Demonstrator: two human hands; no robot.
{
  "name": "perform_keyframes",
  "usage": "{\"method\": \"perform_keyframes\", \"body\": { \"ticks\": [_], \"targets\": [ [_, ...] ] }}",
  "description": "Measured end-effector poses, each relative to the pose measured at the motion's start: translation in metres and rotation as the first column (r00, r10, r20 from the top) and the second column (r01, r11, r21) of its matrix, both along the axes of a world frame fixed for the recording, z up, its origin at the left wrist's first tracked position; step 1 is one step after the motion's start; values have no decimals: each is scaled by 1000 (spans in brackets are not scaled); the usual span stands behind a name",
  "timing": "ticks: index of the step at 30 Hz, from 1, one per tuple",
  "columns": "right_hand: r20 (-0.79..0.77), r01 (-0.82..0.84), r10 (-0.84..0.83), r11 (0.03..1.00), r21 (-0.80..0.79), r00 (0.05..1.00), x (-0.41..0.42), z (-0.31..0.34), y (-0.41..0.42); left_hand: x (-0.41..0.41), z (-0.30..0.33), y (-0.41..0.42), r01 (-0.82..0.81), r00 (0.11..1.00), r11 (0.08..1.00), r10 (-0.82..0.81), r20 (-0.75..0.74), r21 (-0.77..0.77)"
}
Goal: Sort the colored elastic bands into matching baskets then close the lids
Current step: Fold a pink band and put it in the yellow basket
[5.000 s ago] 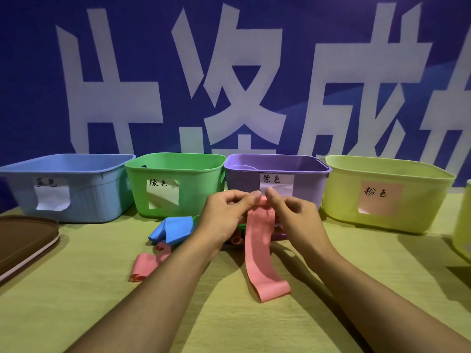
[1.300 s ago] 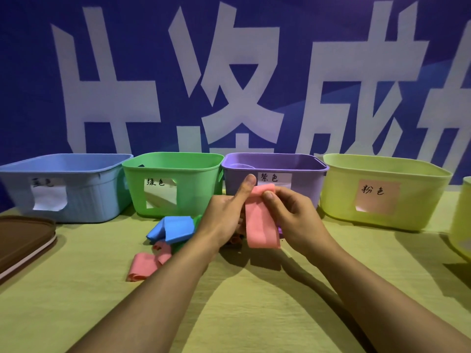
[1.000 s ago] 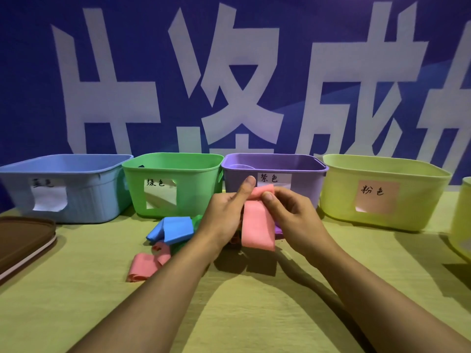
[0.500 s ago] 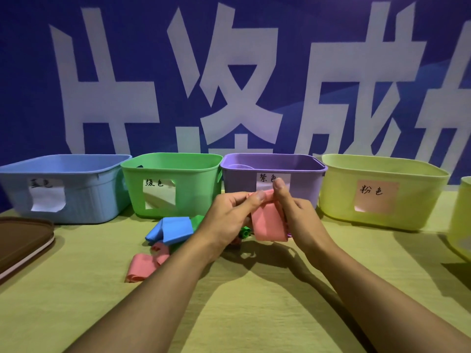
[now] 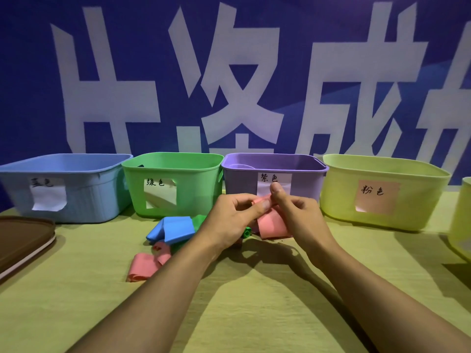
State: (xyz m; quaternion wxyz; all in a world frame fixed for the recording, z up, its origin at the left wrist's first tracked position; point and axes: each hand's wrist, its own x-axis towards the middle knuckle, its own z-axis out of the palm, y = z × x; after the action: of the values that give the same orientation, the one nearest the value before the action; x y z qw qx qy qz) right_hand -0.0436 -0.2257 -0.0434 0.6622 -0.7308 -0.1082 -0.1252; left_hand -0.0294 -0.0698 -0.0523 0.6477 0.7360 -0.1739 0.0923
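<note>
Both the left hand [image 5: 233, 220] and right hand [image 5: 298, 217] pinch the folded pink band [image 5: 271, 224] just in front of the purple basket [image 5: 274, 179]; it looks light, soft and floppy, best held at its folded top edge.

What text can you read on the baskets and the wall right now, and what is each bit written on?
"绿色": handwritten paper label on the green basket.
"紫色": paper label on the purple basket, partly behind the right hand.
"粉色": pink label on the yellow-green basket.
Blue basket: second character "色"; the first is too smudged to read.
Blue banner: large white characters, cropped, not readable as whole words.
</note>
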Motion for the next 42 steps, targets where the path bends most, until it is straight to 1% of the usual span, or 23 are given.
{"method": "perform_keyframes", "body": {
  "ticks": [6, 10, 14, 16, 18, 21, 23, 26, 30, 33, 37, 42],
  "targets": [
    [-15, -56, 57, 998, 27, 998, 3, -2, -3, -2, 1, 1, -16, 1000, 1000, 16, -9, 19],
    [12, -80, 80, 997, 15, 997, 4, -4, -4, 0, 0, 2, 20, 1000, 998, -21, -23, -60],
    [-6, -106, 106, 994, 15, 994, 6, -5, -4, 3, 0, 2, 39, 991, 990, -56, -124, -136],
    [-17, -133, 133, 991, 17, 991, 6, -6, -4, 4, 0, 2, 11, 986, 993, -30, -165, -114],
    [-6, -160, 160, 987, 12, 987, 6, -7, -4, 3, 0, 1, -4, 983, 998, -7, -185, -61],
    [25, -172, 172, 985, -17, 985, 6, -8, -3, -2, 2, -1, -29, 987, 999, 31, -160, 16],
    [44, -167, 169, 985, -40, 985, 6, -9, -3, -5, 4, -1, -41, 989, 999, 44, -141, 30],
    [68, -158, 161, 986, -56, 985, 6, -9, -3, -5, 3, -1, -47, 990, 999, 48, -131, 5],
    [104, -129, 136, 989, -69, 985, 6, -9, -3, -2, 0, -1, -11, 996, 999, 7, -92, -44],
    [78, -153, 156, 987, -50, 985, 3, -7, -4, -1, 0, -2, 29, 997, 994, -37, -75, -107],
    [8, -145, 145, 988, -45, 989, 0, -4, -4, 3, -1, -2, 70, 992, 987, -84, -90, -143],
    [-46, -101, 97, 990, -96, 994, 0, -2, -3, 5, -4, 0, 99, 989, 988, -110, -98, -115]
  ]
}}
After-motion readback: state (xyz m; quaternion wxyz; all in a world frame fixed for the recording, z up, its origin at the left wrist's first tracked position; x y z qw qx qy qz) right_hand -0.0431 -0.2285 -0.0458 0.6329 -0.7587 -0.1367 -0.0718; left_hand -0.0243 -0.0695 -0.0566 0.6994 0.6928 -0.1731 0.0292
